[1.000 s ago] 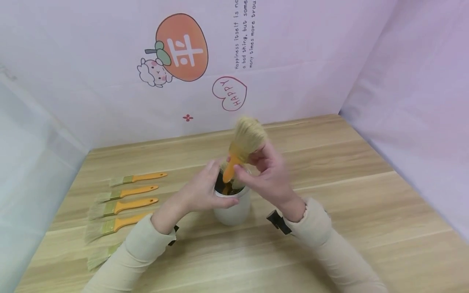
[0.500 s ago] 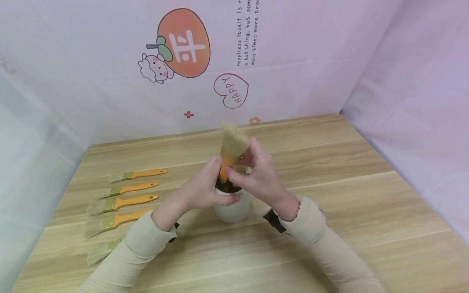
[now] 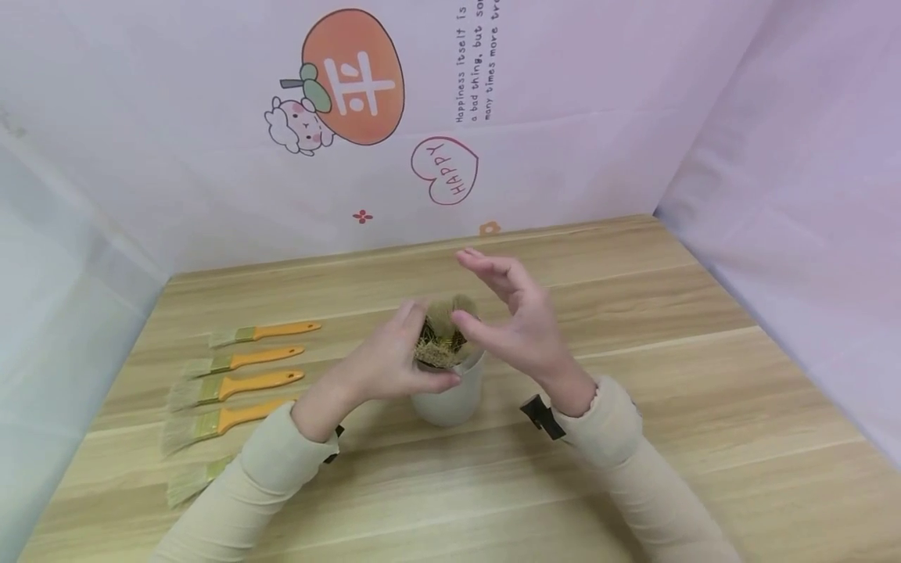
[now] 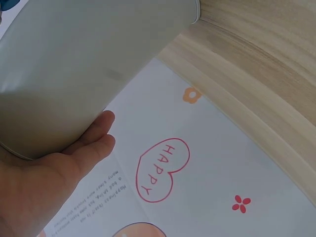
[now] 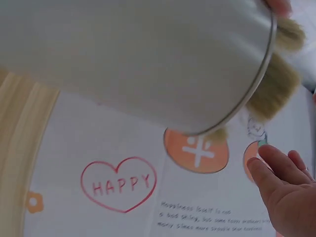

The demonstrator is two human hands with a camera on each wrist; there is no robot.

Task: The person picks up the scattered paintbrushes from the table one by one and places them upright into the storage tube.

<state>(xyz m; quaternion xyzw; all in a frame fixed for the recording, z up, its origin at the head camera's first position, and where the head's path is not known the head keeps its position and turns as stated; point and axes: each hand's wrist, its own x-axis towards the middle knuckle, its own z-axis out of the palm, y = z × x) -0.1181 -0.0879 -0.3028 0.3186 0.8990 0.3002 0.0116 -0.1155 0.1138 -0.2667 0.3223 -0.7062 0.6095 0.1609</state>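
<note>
A white cylindrical container (image 3: 447, 403) stands upright on the wooden table, and my left hand (image 3: 383, 361) grips it near the rim. In the left wrist view, the fingers (image 4: 98, 131) of that hand curve round the container's side. Several paintbrushes (image 3: 438, 353) stand in it with their tan bristles up; the handles are hidden inside. The right wrist view shows bristles (image 5: 274, 91) poking past the rim. My right hand (image 3: 524, 324) hovers just right of the container, fingers spread from the thumb, holding nothing.
Several paintbrushes with orange handles lie in a column at the left, among them a narrow paintbrush (image 3: 285, 331) at the back and a wide paintbrush (image 3: 249, 416) nearer my left sleeve (image 3: 253, 485). A printed white cloth (image 3: 563, 141) hangs behind the wooden table (image 3: 633, 352).
My right hand lowered a wide paintbrush, handle down, into the container and let it go. It has since drawn back slightly right and opened. My left hand stayed on the container.
</note>
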